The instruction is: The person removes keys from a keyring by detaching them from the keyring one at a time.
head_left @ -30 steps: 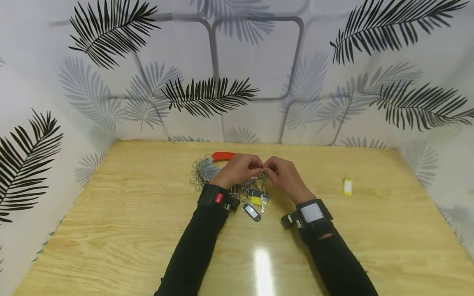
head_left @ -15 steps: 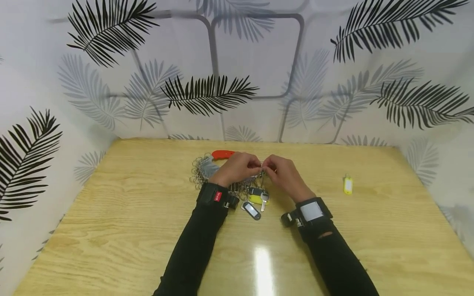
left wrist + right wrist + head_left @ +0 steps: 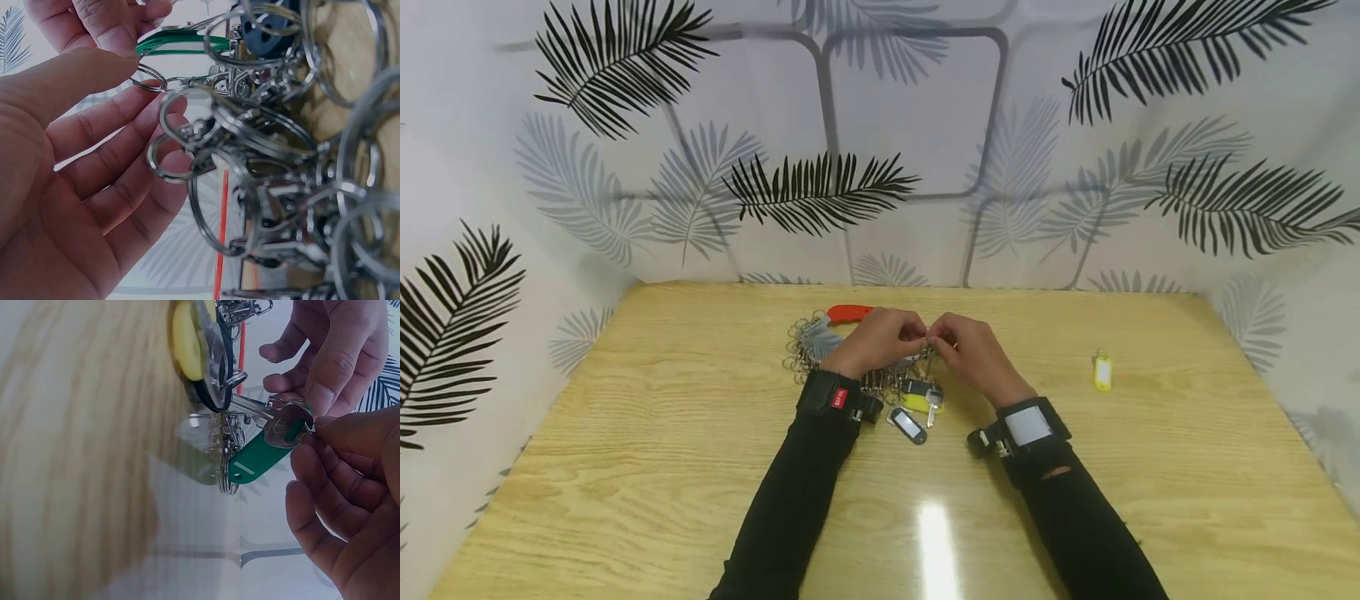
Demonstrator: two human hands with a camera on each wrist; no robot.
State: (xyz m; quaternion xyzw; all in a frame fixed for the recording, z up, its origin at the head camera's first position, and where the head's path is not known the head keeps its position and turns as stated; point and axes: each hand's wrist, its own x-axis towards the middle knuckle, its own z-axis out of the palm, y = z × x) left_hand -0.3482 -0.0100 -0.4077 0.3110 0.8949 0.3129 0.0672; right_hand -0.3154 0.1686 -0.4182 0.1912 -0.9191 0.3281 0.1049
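Note:
My left hand (image 3: 883, 340) and right hand (image 3: 972, 350) meet fingertip to fingertip over the far middle of the table. Between left thumb and forefinger a metal split ring (image 3: 150, 80) is pinched, in the left wrist view. My right hand (image 3: 356, 494) pinches the ring end by a silver key (image 3: 284, 428) and a green key tag (image 3: 259, 457). Many clips and rings (image 3: 237, 150) crowd beside the left fingers. Below the hands in the head view lie another key (image 3: 933, 407), a yellow tag (image 3: 917, 403) and a dark tag with a white label (image 3: 908, 426).
A red curved piece (image 3: 848, 313) shows behind the left hand, with a fan of metal rings (image 3: 808, 346) hanging along a grey curved part. A lone yellow key tag (image 3: 1102, 372) lies to the right on the wooden table (image 3: 647, 467). Patterned cloth (image 3: 917, 125) stands behind.

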